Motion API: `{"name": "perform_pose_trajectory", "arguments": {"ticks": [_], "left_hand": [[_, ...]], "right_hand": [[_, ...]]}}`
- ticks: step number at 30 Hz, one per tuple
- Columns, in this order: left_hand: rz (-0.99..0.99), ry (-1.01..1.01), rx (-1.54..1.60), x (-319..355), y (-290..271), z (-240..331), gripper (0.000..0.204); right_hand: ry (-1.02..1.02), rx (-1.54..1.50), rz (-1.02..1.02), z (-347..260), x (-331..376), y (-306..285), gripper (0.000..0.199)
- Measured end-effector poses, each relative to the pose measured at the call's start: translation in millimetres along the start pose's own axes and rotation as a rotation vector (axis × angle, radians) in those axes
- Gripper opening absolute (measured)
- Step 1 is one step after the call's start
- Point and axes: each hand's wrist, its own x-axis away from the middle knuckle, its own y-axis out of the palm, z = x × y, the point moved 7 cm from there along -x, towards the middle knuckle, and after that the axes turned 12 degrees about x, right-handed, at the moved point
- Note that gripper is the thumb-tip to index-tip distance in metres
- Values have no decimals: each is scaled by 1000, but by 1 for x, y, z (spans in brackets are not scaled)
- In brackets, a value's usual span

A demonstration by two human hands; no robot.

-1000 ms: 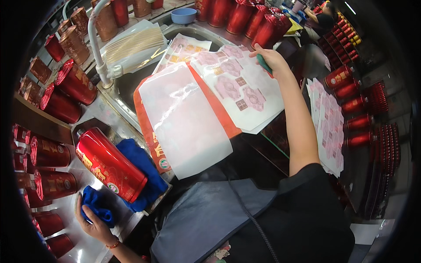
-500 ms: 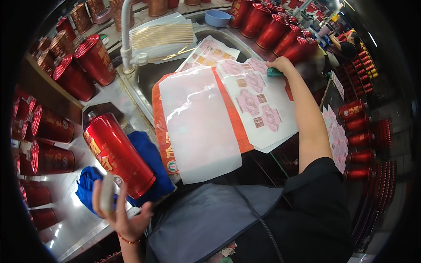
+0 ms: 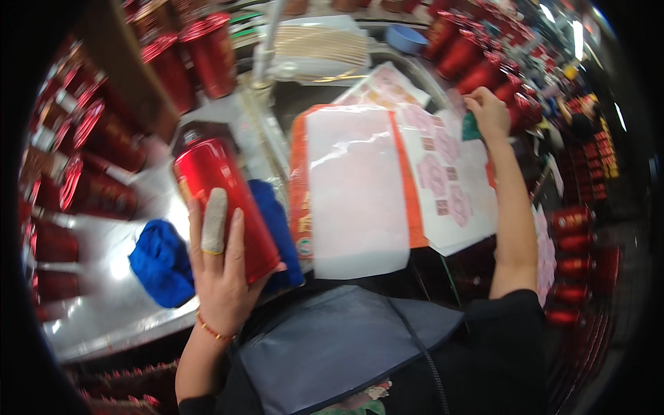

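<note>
The left hand (image 3: 223,270) now lies against the red can (image 3: 223,207) — fingers spread round it, where a second ago it held the blue cloth (image 3: 163,261), now loose beside. Farther off, the right hand (image 3: 488,114) pinches a small green scraper (image 3: 471,128) at the sticker sheet (image 3: 449,180).

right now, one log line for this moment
left hand: grips red can | right hand: holds green tool on sticker sheet | blue cloth: beside can

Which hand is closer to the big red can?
The left hand. It lies right on the big red can, fingers against its side. The right hand is far off across the sticker sheets, holding a small green thing.
</note>
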Motion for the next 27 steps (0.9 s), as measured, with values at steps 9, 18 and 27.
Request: {"name": "perform_pose_trajectory", "arguments": {"ticks": [9, 18, 27], "left_hand": [[123, -254, 327, 19, -6, -23, 143], [91, -210, 466, 13, -2, -31, 143], [50, -244, 480, 17, 0, -36, 147]], "right_hand": [[-839, -460, -170, -252, 102, -130, 13], [-1347, -777, -490, -337, 168, -205, 18], [-1365, -739, -718, -391, 170, -147, 12]]}}
